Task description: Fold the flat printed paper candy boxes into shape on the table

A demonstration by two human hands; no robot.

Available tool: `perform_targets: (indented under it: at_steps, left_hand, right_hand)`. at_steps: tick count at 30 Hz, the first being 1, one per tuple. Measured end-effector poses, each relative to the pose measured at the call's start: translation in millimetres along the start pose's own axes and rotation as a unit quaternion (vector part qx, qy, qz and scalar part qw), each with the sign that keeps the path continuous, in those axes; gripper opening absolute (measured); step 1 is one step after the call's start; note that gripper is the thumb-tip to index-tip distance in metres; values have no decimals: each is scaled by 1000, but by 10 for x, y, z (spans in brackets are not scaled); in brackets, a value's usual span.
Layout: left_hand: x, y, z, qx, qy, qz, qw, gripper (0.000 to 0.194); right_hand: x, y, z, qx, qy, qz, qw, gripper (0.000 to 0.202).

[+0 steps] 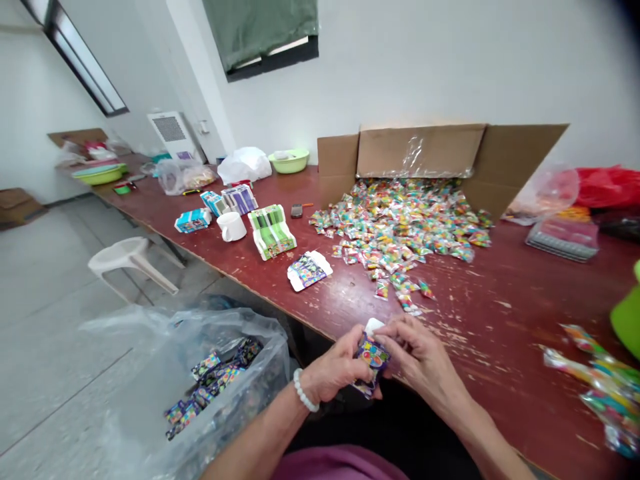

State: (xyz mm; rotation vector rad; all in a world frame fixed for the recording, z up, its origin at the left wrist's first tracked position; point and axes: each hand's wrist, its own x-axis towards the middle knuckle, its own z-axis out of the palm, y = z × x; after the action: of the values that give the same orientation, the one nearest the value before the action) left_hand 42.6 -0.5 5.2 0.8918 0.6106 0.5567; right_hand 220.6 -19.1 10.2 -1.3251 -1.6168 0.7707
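My left hand (pixel 345 365), with a pale bead bracelet at the wrist, is closed round a small dark printed candy box (pixel 373 357). The fingers of my right hand (pixel 415 343) are pinched at the box's white end flap (pixel 374 327). Whether a candy packet is inside the box cannot be seen. Just ahead on the red table lies a flattened stack of similar cartons (pixel 310 270). Beyond my hands, a heap of small clear candy packets (pixel 400 227) spills out of a cardboard box (pixel 425 153).
Below the table's left edge, a large clear plastic bag (pixel 250 400) holds several dark printed boxes (pixel 215 380). A white mug (pixel 231 227) stands beside green cartons (pixel 273 230). More candy packets (pixel 600 387) lie at right. A white plastic stool (pixel 133 260) is on the floor.
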Motion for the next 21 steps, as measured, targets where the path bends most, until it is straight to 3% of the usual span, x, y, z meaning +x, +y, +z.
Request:
perform_targets:
  at_steps: [3, 6, 10, 13, 16, 18, 21]
  left_hand:
    - [35, -24, -61, -61, 17, -14, 998, 43]
    - [65, -54, -104, -135, 47, -44, 989, 55]
    - [50, -85, -41, -121, 104, -4, 987, 51]
    - [10, -81, 41, -46, 145, 46, 987, 46]
    - [-22, -55, 73, -12, 157, 73, 985, 37]
    - [-25, -31, 52, -40, 132, 54, 989, 36]
    - [-2, 2, -13, -111, 72, -24, 991, 47]
  right_hand:
    - [-8, 5, -3, 53, 35, -2, 998, 26]
    - [-23, 30, 8, 141, 81, 101, 981, 37]
    - [-68, -30, 76, 278, -27, 188, 942, 44]
    - [-70, -128, 138, 315, -79, 186, 927, 38]
    - [-35, -159, 190, 313, -63, 166, 933, 33]
    - [-18, -125, 206, 300, -26, 156, 941, 32]
    - [-24, -53, 191, 241, -1, 113, 964, 27]
